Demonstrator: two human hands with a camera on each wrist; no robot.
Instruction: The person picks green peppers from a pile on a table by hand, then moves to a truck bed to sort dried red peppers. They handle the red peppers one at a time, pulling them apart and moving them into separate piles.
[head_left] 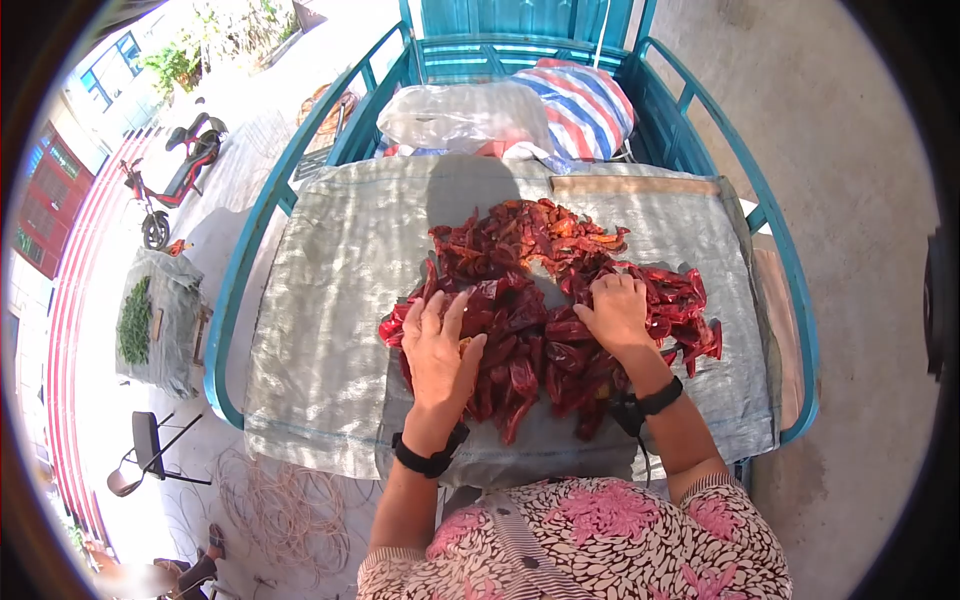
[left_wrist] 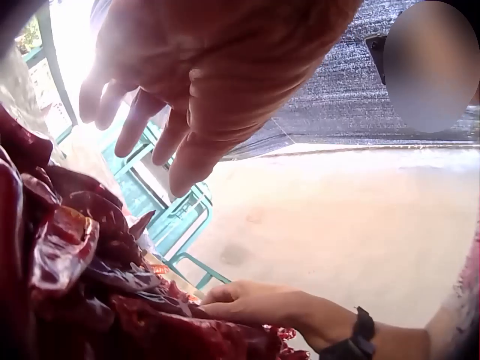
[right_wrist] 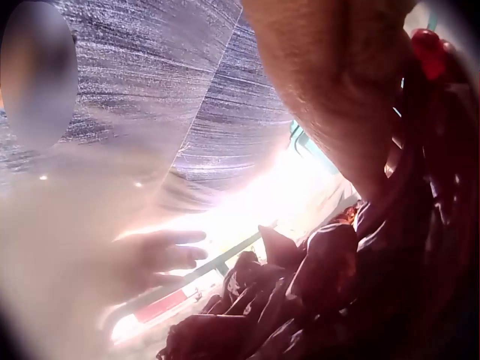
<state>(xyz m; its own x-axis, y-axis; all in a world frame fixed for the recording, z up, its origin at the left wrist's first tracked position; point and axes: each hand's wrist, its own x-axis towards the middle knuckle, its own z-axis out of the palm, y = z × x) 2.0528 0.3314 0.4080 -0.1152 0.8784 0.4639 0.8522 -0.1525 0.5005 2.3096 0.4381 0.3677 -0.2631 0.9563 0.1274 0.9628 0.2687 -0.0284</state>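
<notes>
A heap of wrinkled dark red dried peppers [head_left: 512, 388] lies on a pale woven sheet [head_left: 318, 300]. Over the heap's left side is my left hand [head_left: 435, 350], its fingers spread. In the left wrist view that hand hovers above the peppers [left_wrist: 64, 247] with nothing in its grasp. My right hand [head_left: 618, 312] rests on the right part of the heap, fingers pointing forward and thumb out to the side. From the right wrist camera, peppers [right_wrist: 330, 262] hide most of its fingertips. Lighter orange-red pepper pieces [head_left: 570, 235] are spread at the far side.
Blue-green metal rails [head_left: 250, 250] flank the sheet on both sides. Behind it are a clear plastic bag [head_left: 460, 115] and a striped sack [head_left: 590, 110]. A wooden strip [head_left: 635, 186] lies along the sheet's far edge. A folding chair [head_left: 150, 445] stands at lower left.
</notes>
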